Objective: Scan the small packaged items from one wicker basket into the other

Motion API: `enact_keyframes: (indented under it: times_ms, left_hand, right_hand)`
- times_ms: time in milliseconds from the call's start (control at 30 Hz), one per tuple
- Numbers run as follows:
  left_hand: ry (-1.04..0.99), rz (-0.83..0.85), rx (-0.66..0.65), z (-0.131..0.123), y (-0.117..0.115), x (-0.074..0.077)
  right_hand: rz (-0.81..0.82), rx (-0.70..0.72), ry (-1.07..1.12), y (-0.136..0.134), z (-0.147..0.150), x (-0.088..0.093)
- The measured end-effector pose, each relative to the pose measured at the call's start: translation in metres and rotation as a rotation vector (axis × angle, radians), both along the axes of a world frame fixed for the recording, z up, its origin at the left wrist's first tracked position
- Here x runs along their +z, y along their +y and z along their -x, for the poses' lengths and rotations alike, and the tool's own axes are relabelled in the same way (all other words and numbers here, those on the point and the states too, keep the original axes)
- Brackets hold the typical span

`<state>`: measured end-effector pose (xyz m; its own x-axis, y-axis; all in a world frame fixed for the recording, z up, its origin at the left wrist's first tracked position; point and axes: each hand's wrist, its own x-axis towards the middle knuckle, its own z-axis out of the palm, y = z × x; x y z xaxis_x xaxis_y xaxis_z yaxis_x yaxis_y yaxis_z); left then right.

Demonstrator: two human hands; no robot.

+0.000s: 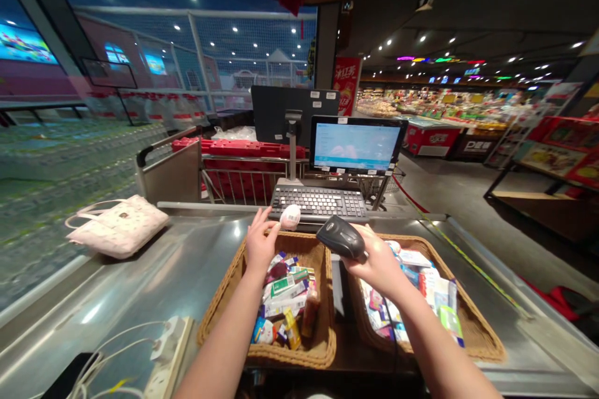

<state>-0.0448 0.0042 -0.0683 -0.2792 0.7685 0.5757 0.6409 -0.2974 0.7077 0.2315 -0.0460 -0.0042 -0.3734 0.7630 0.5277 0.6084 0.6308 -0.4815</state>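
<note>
From where I'm standing, the person's left hand [262,238] is pinching a small, round, white-and-pale-pink item with a barcode label [290,217] at its edge, thumb and fingertips pressing together. That item is hovering above the far rim of a brown woven basket [331,324], in front of a long black keyboard [322,201]. The right hand [374,259] is wrapping its fingers around a black plastic handheld scanner [340,238], whose nose is pointing toward the item without touching it. A thin black cable [390,324] is hanging below the scanner. The basket under the left hand is holding a jumble of small colourful packages [285,290]; a second brown woven basket [486,340], beside it on the right, is carrying more packets. Behind the keyboard, a black-framed monitor [356,144] is glowing pale blue, while a pale pink fabric handbag [120,225] is resting on the shiny metal counter [187,265].
</note>
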Motion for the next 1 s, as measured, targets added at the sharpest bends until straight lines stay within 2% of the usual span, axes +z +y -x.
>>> enact_keyframes:
  times_ms: [167, 367, 467, 767, 1000]
  left_hand:
    - [0.043, 0.043, 0.01, 0.009, -0.007, -0.012]
    - [0.103, 0.14, -0.028, 0.019, -0.013, -0.035]
    - [0.141, 0.223, -0.06, 0.02, -0.018, -0.043]
    - [0.308, 0.559, -0.212, 0.016, -0.032, -0.055]
    - [0.496, 0.683, -0.306, 0.009, -0.036, -0.075]
  right_hand:
    - [-0.002, 0.021, -0.004, -0.002, 0.002, -0.001]
    - [0.015, 0.035, -0.011, -0.001, 0.005, -0.006]
    - [0.02, 0.049, 0.003, -0.001, 0.006, -0.009]
    - [0.062, 0.046, 0.013, 0.0, 0.009, -0.013]
    - [0.05, 0.046, 0.028, -0.001, 0.008, -0.014]
